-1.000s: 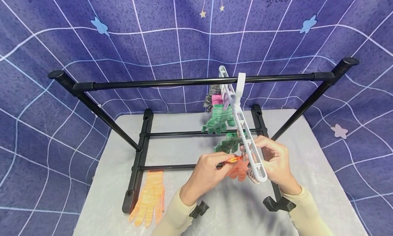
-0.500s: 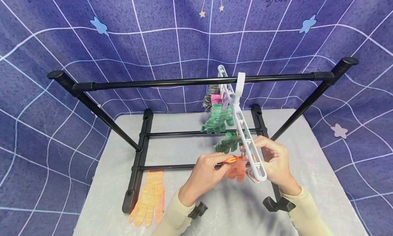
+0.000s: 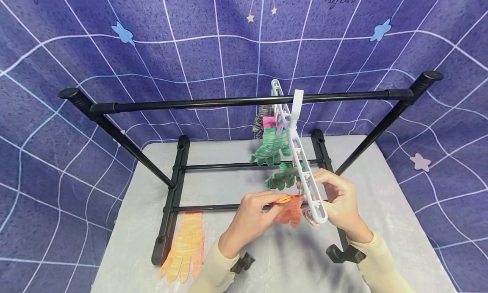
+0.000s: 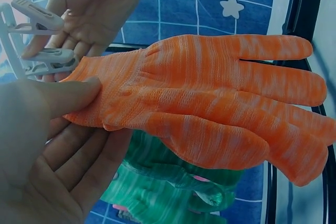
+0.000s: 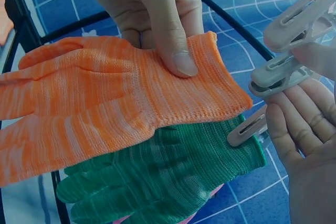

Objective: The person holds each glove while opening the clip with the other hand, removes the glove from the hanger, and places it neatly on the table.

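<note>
The left hand (image 3: 245,219), we see, pinches an orange glove (image 4: 199,93) by its cuff (image 5: 223,90); the right hand (image 3: 343,199) pinches a pale clip (image 5: 281,74). We find the glove below and right of centre in the head view, its long axis nearly level across the left wrist view, glove fingers (image 4: 283,81) pointing right.

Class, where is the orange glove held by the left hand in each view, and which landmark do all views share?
Head: the orange glove is right of and below centre, at the left hand's fingertips.
Left wrist: the orange glove stretches across the middle to the right edge.
Right wrist: the orange glove runs from the left edge past centre.
Shared landmark: the right hand.
</note>
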`<state>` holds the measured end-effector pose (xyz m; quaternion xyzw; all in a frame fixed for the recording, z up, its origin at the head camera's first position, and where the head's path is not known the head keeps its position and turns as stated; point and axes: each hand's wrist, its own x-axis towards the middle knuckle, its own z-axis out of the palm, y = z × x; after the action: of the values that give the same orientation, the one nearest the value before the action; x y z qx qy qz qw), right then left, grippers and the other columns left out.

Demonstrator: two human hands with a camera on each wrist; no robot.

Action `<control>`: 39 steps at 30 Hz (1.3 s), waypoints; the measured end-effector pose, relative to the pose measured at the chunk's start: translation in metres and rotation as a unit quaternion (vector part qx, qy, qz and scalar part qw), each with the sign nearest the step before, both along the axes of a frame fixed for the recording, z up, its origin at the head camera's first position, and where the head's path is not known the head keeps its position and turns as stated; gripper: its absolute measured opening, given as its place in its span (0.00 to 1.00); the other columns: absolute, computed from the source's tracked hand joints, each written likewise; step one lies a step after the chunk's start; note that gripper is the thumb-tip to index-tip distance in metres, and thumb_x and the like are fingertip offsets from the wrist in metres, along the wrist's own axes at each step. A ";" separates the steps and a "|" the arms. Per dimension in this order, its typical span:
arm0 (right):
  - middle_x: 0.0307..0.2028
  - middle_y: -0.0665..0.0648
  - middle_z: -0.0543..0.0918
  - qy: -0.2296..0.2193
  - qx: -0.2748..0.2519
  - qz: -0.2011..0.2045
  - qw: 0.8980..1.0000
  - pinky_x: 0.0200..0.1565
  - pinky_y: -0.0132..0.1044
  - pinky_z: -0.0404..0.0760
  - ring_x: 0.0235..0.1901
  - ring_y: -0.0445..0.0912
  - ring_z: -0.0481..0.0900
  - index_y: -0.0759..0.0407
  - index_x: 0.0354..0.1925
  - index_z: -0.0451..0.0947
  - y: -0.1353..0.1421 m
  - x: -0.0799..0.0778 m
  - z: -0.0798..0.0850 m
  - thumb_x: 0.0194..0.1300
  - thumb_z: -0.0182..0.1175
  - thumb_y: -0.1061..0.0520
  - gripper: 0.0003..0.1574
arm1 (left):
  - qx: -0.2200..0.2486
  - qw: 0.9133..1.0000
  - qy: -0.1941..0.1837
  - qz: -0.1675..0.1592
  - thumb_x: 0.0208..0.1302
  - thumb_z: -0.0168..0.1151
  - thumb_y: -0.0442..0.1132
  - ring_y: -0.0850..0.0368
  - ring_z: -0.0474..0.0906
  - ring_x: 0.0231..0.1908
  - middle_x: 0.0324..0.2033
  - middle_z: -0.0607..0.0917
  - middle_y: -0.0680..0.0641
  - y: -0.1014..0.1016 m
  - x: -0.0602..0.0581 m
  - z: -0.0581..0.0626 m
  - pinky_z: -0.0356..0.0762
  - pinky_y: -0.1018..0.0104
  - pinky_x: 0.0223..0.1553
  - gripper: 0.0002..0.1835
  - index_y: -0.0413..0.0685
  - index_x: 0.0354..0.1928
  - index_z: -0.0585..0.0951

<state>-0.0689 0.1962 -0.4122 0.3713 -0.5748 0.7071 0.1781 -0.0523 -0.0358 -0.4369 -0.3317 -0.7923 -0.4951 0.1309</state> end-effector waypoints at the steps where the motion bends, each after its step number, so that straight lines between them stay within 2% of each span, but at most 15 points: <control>1: 0.39 0.65 0.89 -0.001 0.003 -0.003 1.000 0.56 0.38 0.83 0.44 0.50 0.87 0.76 0.41 0.83 0.000 0.000 0.000 0.37 0.67 0.87 0.28 | -0.001 1.000 0.001 0.001 0.72 0.71 0.34 0.68 0.88 0.47 0.46 0.93 0.55 -0.001 0.000 -0.001 0.85 0.74 0.48 0.12 0.53 0.53 0.92; 6: 0.40 0.63 0.90 -0.003 0.004 -0.003 1.000 0.57 0.39 0.83 0.44 0.50 0.87 0.76 0.42 0.83 0.001 0.001 -0.002 0.37 0.67 0.87 0.29 | 0.000 1.000 -0.003 -0.001 0.73 0.70 0.33 0.71 0.84 0.41 0.44 0.93 0.57 -0.002 0.001 -0.002 0.85 0.74 0.42 0.13 0.52 0.54 0.92; 10: 0.41 0.61 0.90 -0.007 0.008 0.000 1.000 0.60 0.40 0.82 0.44 0.50 0.87 0.76 0.43 0.82 0.001 0.001 -0.002 0.38 0.67 0.87 0.28 | 0.000 1.000 -0.004 0.000 0.72 0.70 0.32 0.71 0.82 0.38 0.42 0.93 0.57 -0.003 0.002 -0.001 0.87 0.67 0.36 0.13 0.53 0.54 0.92; 14: 0.41 0.61 0.90 -0.006 0.008 0.002 1.000 0.60 0.40 0.82 0.44 0.50 0.87 0.76 0.43 0.82 0.002 0.002 -0.003 0.39 0.68 0.87 0.29 | 0.003 1.000 -0.007 0.002 0.72 0.71 0.33 0.70 0.83 0.39 0.43 0.93 0.57 -0.003 0.003 -0.001 0.88 0.65 0.38 0.12 0.52 0.53 0.92; 18: 0.40 0.61 0.90 -0.002 0.011 0.005 1.000 0.59 0.40 0.82 0.44 0.50 0.86 0.77 0.45 0.82 0.001 0.002 -0.002 0.39 0.68 0.87 0.30 | 0.004 1.000 -0.014 0.006 0.72 0.71 0.34 0.68 0.85 0.41 0.44 0.93 0.56 -0.005 0.004 -0.002 0.87 0.68 0.42 0.12 0.53 0.53 0.92; 23: 0.42 0.61 0.89 0.003 0.020 0.005 1.000 0.62 0.41 0.81 0.47 0.50 0.86 0.78 0.46 0.82 0.003 0.000 -0.002 0.42 0.74 0.82 0.28 | 0.006 1.000 -0.028 0.009 0.73 0.71 0.36 0.69 0.84 0.39 0.44 0.93 0.58 -0.009 0.006 -0.002 0.84 0.73 0.40 0.12 0.56 0.54 0.92; 26: 0.43 0.62 0.89 0.009 0.023 0.007 1.000 0.64 0.41 0.80 0.48 0.50 0.86 0.80 0.46 0.81 0.005 -0.001 -0.001 0.43 0.78 0.79 0.28 | 0.011 0.999 -0.041 0.007 0.74 0.70 0.37 0.70 0.80 0.31 0.38 0.92 0.59 -0.012 0.007 -0.003 0.80 0.77 0.33 0.12 0.56 0.54 0.92; 29: 0.42 0.61 0.89 0.010 0.026 0.009 1.000 0.65 0.42 0.79 0.48 0.50 0.86 0.80 0.46 0.80 0.006 -0.001 -0.001 0.42 0.77 0.80 0.30 | 0.011 0.999 -0.048 0.007 0.75 0.70 0.38 0.70 0.77 0.27 0.35 0.91 0.60 -0.015 0.008 -0.004 0.75 0.78 0.28 0.11 0.57 0.54 0.92; 33: 0.45 0.63 0.89 0.006 0.030 0.012 0.999 0.66 0.43 0.79 0.52 0.52 0.85 0.79 0.49 0.81 0.007 0.000 -0.001 0.38 0.75 0.83 0.34 | 0.011 0.998 -0.053 0.012 0.73 0.71 0.37 0.70 0.78 0.30 0.35 0.90 0.61 -0.017 0.010 -0.007 0.76 0.77 0.31 0.12 0.58 0.54 0.93; 37: 0.46 0.64 0.89 0.005 0.027 0.018 0.999 0.67 0.43 0.79 0.53 0.53 0.85 0.80 0.50 0.81 0.007 0.000 -0.003 0.40 0.76 0.83 0.34 | 0.018 0.997 -0.071 0.008 0.72 0.70 0.35 0.71 0.77 0.28 0.28 0.87 0.60 -0.018 0.012 -0.008 0.79 0.72 0.32 0.14 0.59 0.55 0.92; 39: 0.46 0.64 0.89 0.006 0.027 0.018 0.999 0.67 0.43 0.79 0.52 0.53 0.85 0.80 0.50 0.81 0.007 0.000 -0.003 0.41 0.76 0.82 0.33 | 0.020 0.997 -0.076 0.007 0.72 0.70 0.34 0.70 0.77 0.28 0.29 0.88 0.60 -0.019 0.012 -0.008 0.80 0.71 0.32 0.15 0.59 0.55 0.92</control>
<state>-0.0689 0.2035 -0.4153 0.3905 -0.5855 0.6925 0.1587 -0.0404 -0.0548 -0.4452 -0.2845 -0.7924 -0.5336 0.0803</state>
